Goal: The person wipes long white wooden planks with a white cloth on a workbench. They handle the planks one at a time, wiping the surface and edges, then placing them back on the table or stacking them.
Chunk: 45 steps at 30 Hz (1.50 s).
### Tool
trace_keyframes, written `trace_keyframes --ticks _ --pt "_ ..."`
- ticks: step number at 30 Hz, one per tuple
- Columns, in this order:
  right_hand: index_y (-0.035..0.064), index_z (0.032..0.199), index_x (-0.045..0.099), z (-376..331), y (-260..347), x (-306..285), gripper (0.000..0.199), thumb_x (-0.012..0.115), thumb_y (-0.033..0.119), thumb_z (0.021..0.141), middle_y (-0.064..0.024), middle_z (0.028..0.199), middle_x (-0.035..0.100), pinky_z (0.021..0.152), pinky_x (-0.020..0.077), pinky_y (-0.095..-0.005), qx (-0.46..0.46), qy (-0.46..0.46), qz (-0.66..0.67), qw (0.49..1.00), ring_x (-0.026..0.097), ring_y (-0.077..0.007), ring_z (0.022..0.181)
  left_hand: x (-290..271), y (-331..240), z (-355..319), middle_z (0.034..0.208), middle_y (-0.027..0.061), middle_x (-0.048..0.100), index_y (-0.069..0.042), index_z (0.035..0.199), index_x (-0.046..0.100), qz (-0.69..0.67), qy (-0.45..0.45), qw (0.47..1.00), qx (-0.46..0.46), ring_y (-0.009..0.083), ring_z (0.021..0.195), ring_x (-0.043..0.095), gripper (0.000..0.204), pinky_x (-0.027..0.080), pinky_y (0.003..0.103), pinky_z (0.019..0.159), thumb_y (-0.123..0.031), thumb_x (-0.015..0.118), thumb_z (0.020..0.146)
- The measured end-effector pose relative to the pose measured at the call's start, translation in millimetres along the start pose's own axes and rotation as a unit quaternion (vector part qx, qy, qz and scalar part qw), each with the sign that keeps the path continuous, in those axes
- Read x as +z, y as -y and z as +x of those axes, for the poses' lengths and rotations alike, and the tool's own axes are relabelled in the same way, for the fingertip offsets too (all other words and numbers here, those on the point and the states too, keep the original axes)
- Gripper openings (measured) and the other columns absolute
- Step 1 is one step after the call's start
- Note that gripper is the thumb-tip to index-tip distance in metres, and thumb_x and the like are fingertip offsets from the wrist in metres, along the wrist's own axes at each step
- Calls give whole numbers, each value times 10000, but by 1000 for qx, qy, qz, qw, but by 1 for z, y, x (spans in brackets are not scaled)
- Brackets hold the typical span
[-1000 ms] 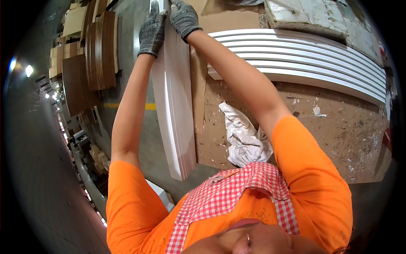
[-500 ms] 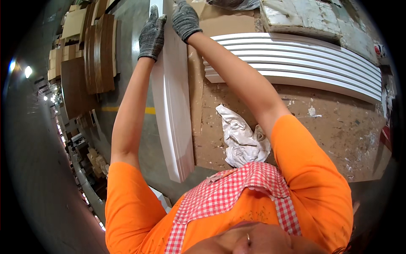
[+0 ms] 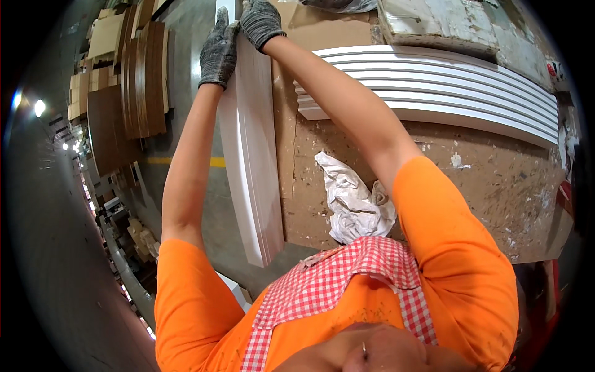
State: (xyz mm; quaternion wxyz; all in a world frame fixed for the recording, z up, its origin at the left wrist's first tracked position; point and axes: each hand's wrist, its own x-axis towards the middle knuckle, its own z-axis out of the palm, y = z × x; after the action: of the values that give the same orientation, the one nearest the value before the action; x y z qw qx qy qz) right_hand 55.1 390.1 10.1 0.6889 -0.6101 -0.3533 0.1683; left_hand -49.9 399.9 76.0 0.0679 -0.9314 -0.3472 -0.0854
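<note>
Both gloved hands, left hand (image 3: 218,51) and right hand (image 3: 261,22), grip closed around the far end of a long white moulding strip (image 3: 251,167) overhanging the counter (image 3: 483,180) edge, not yet alongside the stacked white strips (image 3: 434,87); a crumpled cloth (image 3: 354,201) lies nearby.

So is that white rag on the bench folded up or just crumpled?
Crumpled. The white rag lies in a loose, wrinkled heap on the brown bench, with no neat folds or flat layers.
</note>
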Motion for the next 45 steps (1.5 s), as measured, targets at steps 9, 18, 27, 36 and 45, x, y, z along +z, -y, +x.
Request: trace_keyframes --ticks 9,18,27,36,45 --pt "54 1126 545 -60 31 -24 307 383 212 917 -235 1001 604 840 452 -448 141 40 10 989 568 -411 947 -2 0 -5 1476 41 275 -188 1234 509 -1 3 1000 -10 287 1225 429 324 385 365 985 -191 366 943" --pt "47 1136 561 -18 -17 -12 315 424 209 903 -225 1061 595 885 441 -426 51 56 -55 996 566 -373 987 -12 -13 4 1472 54 290 -195 1261 507 -56 13 998 -26 285 1278 375 353 323 354 1037 -224 346 948" --pt "42 1063 587 -26 -5 -15 287 407 202 910 -216 1045 601 872 443 -439 57 34 -56 996 573 -374 969 -7 -6 3 1467 24 292 -204 1326 439 -56 7 998 -42 285 1206 447 400 385 360 974 -335 355 958" --pt "-23 1119 523 -21 -16 6 338 366 159 882 -254 989 608 809 480 -425 -152 -112 -64 980 606 -379 880 -12 -4 -2 1453 34 320 -195 1371 390 -71 31 994 -78 285 1209 449 466 379 363 973 -384 375 946" --pt "44 1114 562 -7 -17 -7 308 395 200 908 -216 1062 593 882 434 -429 33 23 -44 998 556 -374 1000 -12 -11 4 1442 49 336 -154 1327 433 -92 -2 994 -52 290 1220 425 423 361 363 980 -330 391 945"
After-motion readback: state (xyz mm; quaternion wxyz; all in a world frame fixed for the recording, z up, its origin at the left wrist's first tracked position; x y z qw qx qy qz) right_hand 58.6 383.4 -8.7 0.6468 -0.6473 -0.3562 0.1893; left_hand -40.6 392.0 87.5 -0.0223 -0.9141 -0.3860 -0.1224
